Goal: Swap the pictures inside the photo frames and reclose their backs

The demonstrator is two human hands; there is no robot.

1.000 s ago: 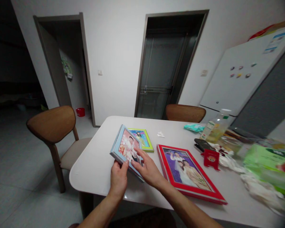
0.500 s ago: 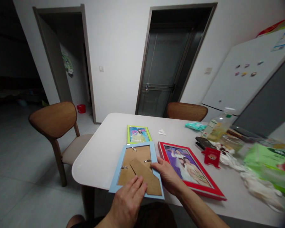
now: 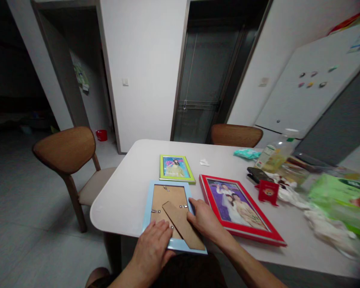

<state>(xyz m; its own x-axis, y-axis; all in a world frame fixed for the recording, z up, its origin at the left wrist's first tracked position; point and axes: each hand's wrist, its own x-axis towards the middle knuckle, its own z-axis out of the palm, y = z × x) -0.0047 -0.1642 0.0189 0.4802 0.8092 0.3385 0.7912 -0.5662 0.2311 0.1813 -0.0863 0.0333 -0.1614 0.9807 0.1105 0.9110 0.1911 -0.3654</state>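
A light blue picture frame (image 3: 150,200) is back side up at the near edge of the table. On its brown backing board (image 3: 170,195) sit small metal clips, and a brown stand leg (image 3: 184,227) runs slantwise to the lower right corner. My left hand (image 3: 153,248) grips the lower left part, fingers over the back and thumb at the near edge. Around the right edge my right hand (image 3: 206,218) is closed. Just beyond lies a green picture frame (image 3: 177,182) with its photo up. A larger red picture frame (image 3: 252,237), also photo up, lies to the right.
Crumpled white paper (image 3: 204,162) lies behind the frames. At right are a bottle (image 3: 273,154), a dark phone-like object (image 3: 259,176), a small red stand (image 3: 268,192) and a green package (image 3: 340,204). Wooden chairs (image 3: 67,150) stand left and behind the white table (image 3: 120,200).
My left hand has slid left from the stand leg to the lower left of the blue frame. The frame has turned slightly and shifted nearer, uncovering the green frame's near edge.
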